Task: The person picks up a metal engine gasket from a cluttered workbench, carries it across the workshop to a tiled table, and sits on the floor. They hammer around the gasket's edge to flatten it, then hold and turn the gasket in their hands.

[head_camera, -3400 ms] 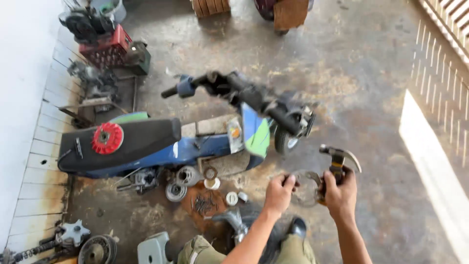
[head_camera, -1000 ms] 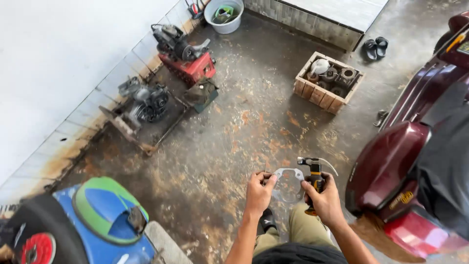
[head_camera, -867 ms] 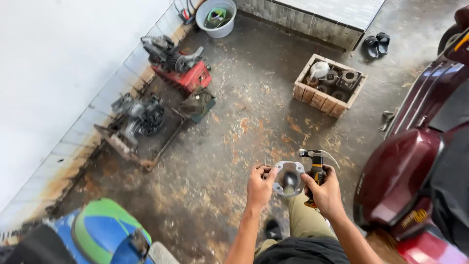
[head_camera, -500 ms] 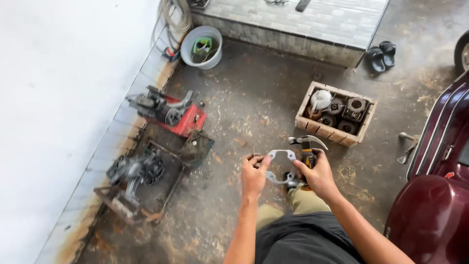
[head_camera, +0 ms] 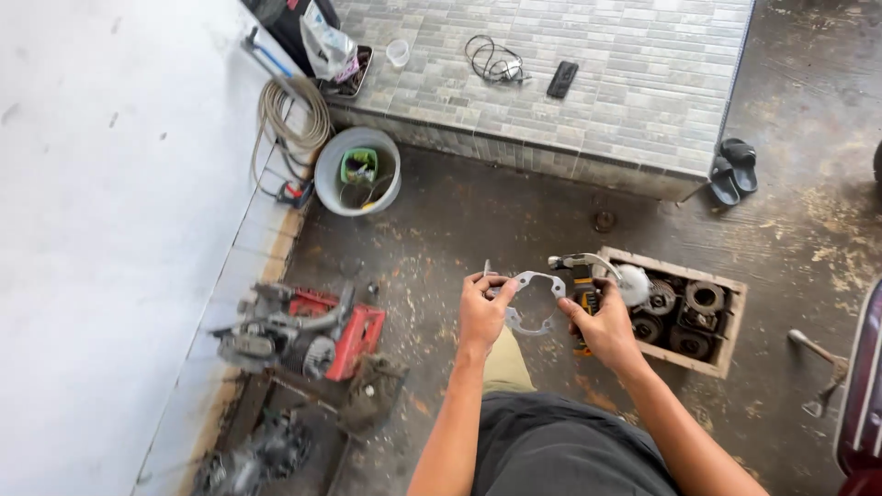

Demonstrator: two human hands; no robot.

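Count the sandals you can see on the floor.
2 dark sandals, lying side by side on the floor by the right corner of the tiled platform. More may lie out of view.

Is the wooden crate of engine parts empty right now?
No: the wooden crate on the floor holds several round metal engine parts, beside the right hand.

Stained concrete floor (head_camera: 459, 230), white wall (head_camera: 110, 184) at left, raised grey-tiled platform (head_camera: 625, 83) beyond.
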